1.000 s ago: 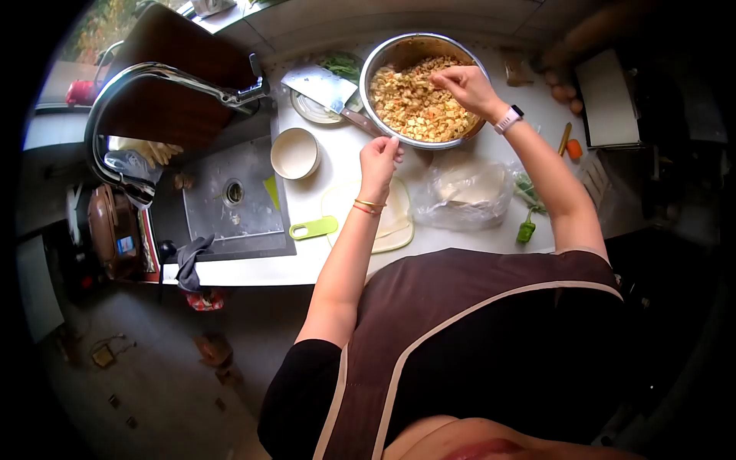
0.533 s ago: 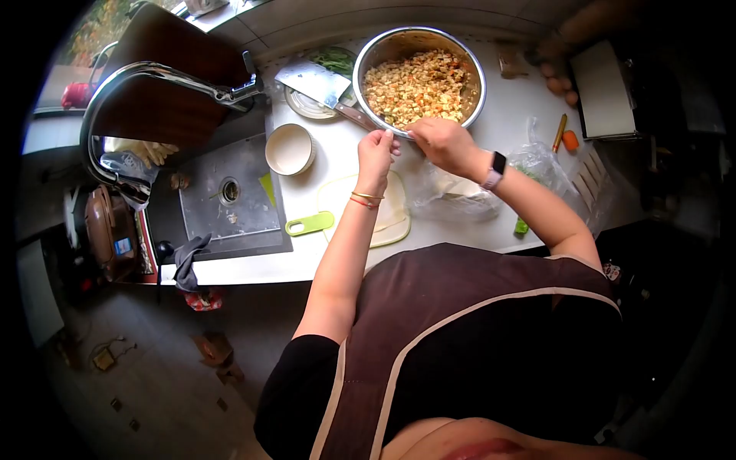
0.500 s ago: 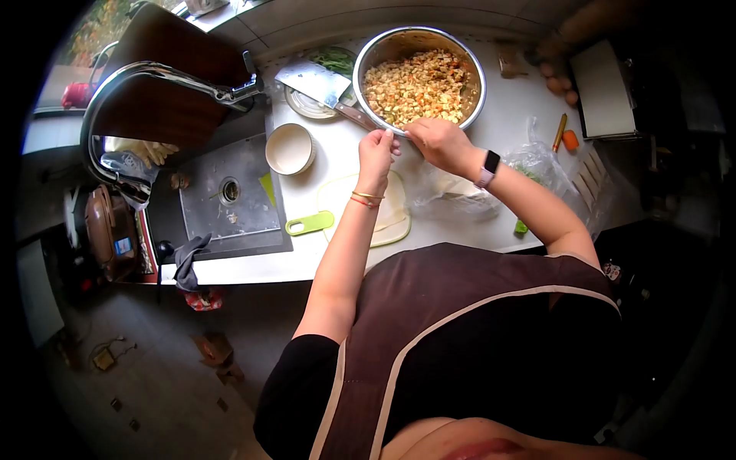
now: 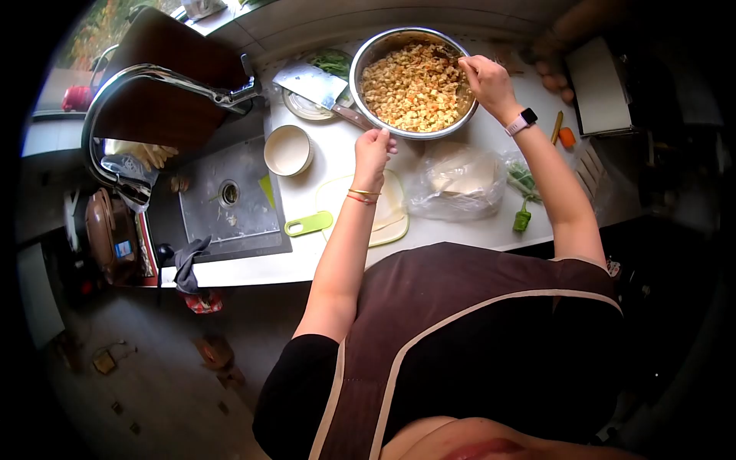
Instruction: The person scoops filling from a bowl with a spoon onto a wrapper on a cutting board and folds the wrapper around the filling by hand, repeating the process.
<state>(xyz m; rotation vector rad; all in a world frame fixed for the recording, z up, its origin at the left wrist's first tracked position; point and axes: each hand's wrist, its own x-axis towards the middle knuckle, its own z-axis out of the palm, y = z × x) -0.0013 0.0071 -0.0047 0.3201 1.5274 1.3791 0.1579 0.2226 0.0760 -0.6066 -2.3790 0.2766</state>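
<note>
A steel bowl (image 4: 365,47) holds a diced, orange-flecked food mixture (image 4: 418,88). My left hand (image 4: 373,152) is closed at the bowl's near edge, by the end of the cleaver handle; what it pinches is too small to make out. My right hand (image 4: 489,83) is over the bowl's right rim, its fingers pinched together, and whatever is between them is hidden. A cleaver (image 4: 313,83) lies across a plate (image 4: 307,106) left of the bowl. Below the bowl, a clear plastic bag (image 4: 458,184) holds pale flat sheets.
A white bowl (image 4: 289,150) stands beside the sink (image 4: 230,222), under a curved faucet (image 4: 146,70). A green-handled cutting board (image 4: 391,230) lies near the front edge. To the right are a green pepper (image 4: 522,219), an orange carrot piece (image 4: 566,138) and several eggs (image 4: 553,81).
My right hand went from the bowl's upper right to its near rim beside my left hand, then back out to the right rim. My left hand has stayed nearly in place.
</note>
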